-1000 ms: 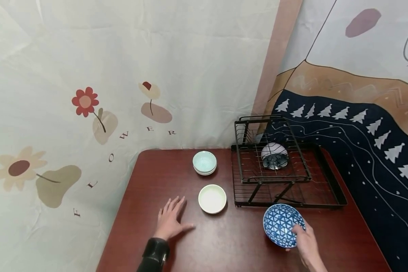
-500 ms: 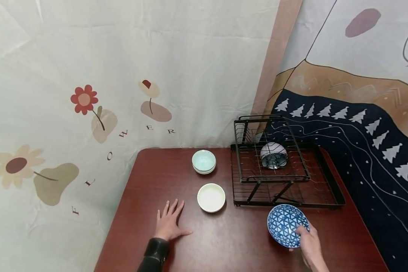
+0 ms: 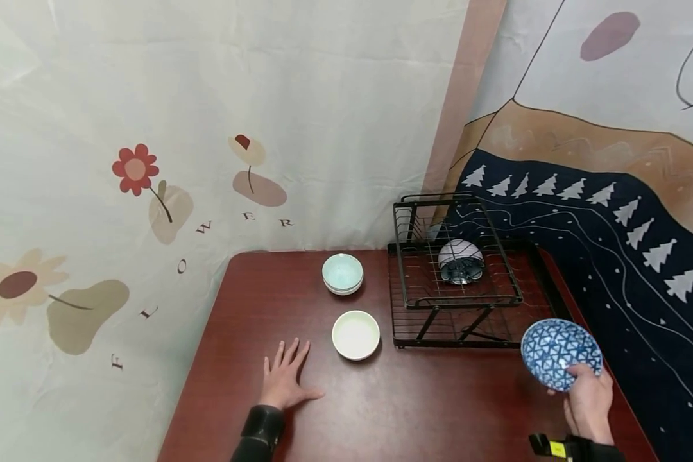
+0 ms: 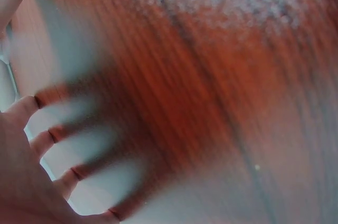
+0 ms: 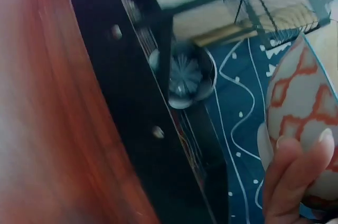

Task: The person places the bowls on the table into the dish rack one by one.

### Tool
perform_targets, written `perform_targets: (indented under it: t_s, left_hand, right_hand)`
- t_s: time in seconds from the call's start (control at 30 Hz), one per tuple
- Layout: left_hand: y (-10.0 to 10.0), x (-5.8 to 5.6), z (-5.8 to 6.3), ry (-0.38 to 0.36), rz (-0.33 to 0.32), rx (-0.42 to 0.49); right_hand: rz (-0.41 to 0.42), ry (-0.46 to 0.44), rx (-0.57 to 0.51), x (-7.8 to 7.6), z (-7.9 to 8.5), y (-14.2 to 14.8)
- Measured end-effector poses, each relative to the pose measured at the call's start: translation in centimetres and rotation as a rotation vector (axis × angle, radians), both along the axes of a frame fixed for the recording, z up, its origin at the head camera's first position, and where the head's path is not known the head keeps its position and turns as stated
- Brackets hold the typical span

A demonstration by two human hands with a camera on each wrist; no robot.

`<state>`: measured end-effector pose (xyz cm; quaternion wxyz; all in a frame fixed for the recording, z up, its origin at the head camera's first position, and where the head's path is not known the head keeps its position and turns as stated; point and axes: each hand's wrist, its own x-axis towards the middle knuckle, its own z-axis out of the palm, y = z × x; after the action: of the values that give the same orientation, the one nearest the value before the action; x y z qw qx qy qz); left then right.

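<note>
My right hand (image 3: pixel 590 399) grips the rim of a bowl (image 3: pixel 560 354), thumb on its blue-and-white patterned inside. The right wrist view shows the bowl's pale outside (image 5: pixel 297 100) with an orange pattern and fingers (image 5: pixel 298 174) against it. It is held up off the table near the front right corner of the black dish rack (image 3: pixel 464 345). On the table, my left hand (image 3: pixel 284 383) lies palm down with fingers spread, holding nothing. Its fingertips touch the wood in the left wrist view. Just right of it stands a pale cream-green bowl (image 3: pixel 355 335).
Farther back, light blue and white bowls (image 3: pixel 342 272) are stacked on the dark red table (image 3: pixel 416 410). A white and dark bowl (image 3: pixel 461 262) stands on its side in the two-level rack. Printed cloth (image 3: pixel 323 115) hangs behind the table and along its right.
My right hand has carried the patterned bowl to the right and slightly away from me, toward the rack's right end. The left hand has stayed in place, and the head view has shifted slightly.
</note>
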<state>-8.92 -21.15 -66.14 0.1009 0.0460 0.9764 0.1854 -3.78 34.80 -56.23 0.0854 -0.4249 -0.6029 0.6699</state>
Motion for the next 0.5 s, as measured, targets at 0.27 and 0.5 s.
perform_targets:
  t_s: [0.27,0.5]
  left_hand:
    - [-0.3,0.0,-0.5,-0.014,-0.001,-0.005]
    - [-0.3,-0.1,-0.4,-0.018,-0.001,-0.002]
  right_hand:
    - [0.217,0.058,0.346,-4.8,0.3,1.4]
    - [0.433,0.12,0.737,-8.3,0.0,0.7]
